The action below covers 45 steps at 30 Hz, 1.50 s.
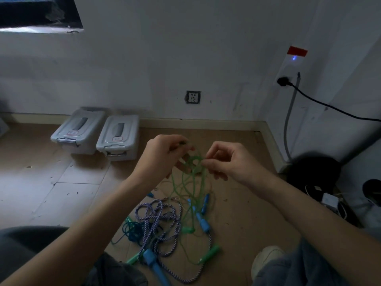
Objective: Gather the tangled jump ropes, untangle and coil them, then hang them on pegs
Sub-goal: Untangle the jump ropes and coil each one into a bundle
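**Untangling stage: green rope knot held up, rest still piled on floor**

Left hand (165, 153) and right hand (224, 159) both pinch the thin green rope (192, 162) at a knot lifted between them; its strands trail down to the floor pile. Purple-white braided rope (158, 221) lies loosely looped near centre, teal rope (131, 230) just left of it, blue handles (203, 219) and green handle (210, 251) mixed in.

Handling call: green cord looks light, limp and slick, so it should slide through loops if eased, and cinch if yanked. Better to hold close to the knot and feed a handle end back through. Braided rope looks thicker and grippier, likely easier to coil.

No pegs in view. Two grey lidded bins (99, 133) sit far left by the wall.
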Each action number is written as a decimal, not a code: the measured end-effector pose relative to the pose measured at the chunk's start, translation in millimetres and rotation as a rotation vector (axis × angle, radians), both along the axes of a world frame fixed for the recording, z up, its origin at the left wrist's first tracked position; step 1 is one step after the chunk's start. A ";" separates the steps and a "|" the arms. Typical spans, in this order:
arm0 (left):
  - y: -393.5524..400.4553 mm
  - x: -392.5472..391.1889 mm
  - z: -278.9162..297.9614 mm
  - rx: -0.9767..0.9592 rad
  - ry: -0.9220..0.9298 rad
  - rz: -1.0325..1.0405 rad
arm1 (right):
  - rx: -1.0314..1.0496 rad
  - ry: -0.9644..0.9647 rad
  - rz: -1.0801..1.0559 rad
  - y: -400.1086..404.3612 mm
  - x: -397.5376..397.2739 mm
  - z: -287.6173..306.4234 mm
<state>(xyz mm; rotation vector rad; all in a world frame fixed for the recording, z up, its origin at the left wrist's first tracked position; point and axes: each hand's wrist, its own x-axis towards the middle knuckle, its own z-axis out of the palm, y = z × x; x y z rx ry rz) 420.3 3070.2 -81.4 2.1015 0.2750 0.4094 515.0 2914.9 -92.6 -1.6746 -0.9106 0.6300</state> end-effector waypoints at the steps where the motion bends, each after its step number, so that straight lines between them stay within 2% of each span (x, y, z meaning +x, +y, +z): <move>1: 2.5 1.2 -2.9 -0.031 0.028 0.025 | 0.016 -0.003 -0.011 -0.7 1.7 0.4; 5: 20.6 3.8 -12.2 -0.223 0.270 0.106 | 0.072 0.022 -0.125 -9.4 14.2 5.1; 6: 24.8 3.5 -14.0 -0.228 0.337 0.121 | 0.071 0.021 -0.145 -11.8 17.1 6.8; 7: 28.4 3.1 -14.6 -0.136 0.374 0.131 | 0.066 0.009 -0.157 -13.6 19.1 7.8; 9: 27.4 2.8 -9.0 0.022 0.307 0.154 | 0.051 -0.067 -0.160 -13.7 19.1 8.8; 10: 22.9 2.2 -4.3 -0.009 0.240 0.125 | 0.041 -0.113 -0.149 -12.7 17.6 8.8; 13: 0.7 2.1 7.1 -0.291 0.208 -0.072 | 0.057 -0.169 -0.067 -6.8 11.2 9.5; 15: -9.6 3.3 8.1 -0.325 0.203 -0.111 | 0.102 -0.142 -0.017 -5.9 9.3 10.3; 18: -9.8 3.6 8.1 -0.460 0.207 -0.096 | 0.084 -0.186 -0.033 -6.5 9.6 9.8; 22: 0.5 4.5 4.6 -0.748 0.192 -0.014 | 0.060 -0.199 -0.097 -2.8 10.8 7.7; 25: -1.2 5.7 -0.8 -0.874 0.192 0.021 | 0.033 -0.440 -0.111 2.5 7.6 5.4; 27: -1.9 4.1 -5.0 -0.801 0.214 0.023 | -0.069 -0.536 -0.079 4.4 6.9 1.7; 28: -2.8 3.5 -7.7 -0.701 0.232 0.019 | -0.147 -0.527 -0.048 3.7 7.5 0.5; 31: -5.0 3.2 -17.5 -0.188 0.252 0.019 | -0.313 -0.467 0.065 -1.8 10.8 -3.3; 32: -5.2 3.6 -20.9 -0.144 0.245 0.026 | -0.289 -0.446 0.052 -3.3 10.9 -2.9; 33: -5.0 3.1 -22.8 -0.246 0.253 0.024 | -0.211 -0.393 0.002 -4.3 10.9 -2.6; 36: -4.3 3.6 -20.6 -0.868 0.326 -0.006 | 0.102 -0.056 -0.165 -5.9 9.7 2.4; 38: -4.4 7.0 -20.0 -1.069 0.335 0.040 | 0.247 0.219 -0.112 -4.2 6.4 4.3; 40: -7.5 11.4 -18.0 -1.165 0.297 0.123 | 0.295 0.437 0.012 -0.2 1.1 6.1; 41: -8.7 13.3 -17.5 -1.185 0.270 0.154 | 0.260 0.411 0.048 1.0 -1.3 6.9; 42: -8.4 14.8 -16.6 -1.198 0.238 0.168 | 0.195 0.285 0.061 1.6 -1.7 6.2; 45: -1.4 12.4 -5.9 -1.205 0.144 0.052 | -0.060 -0.266 0.016 1.1 6.7 1.8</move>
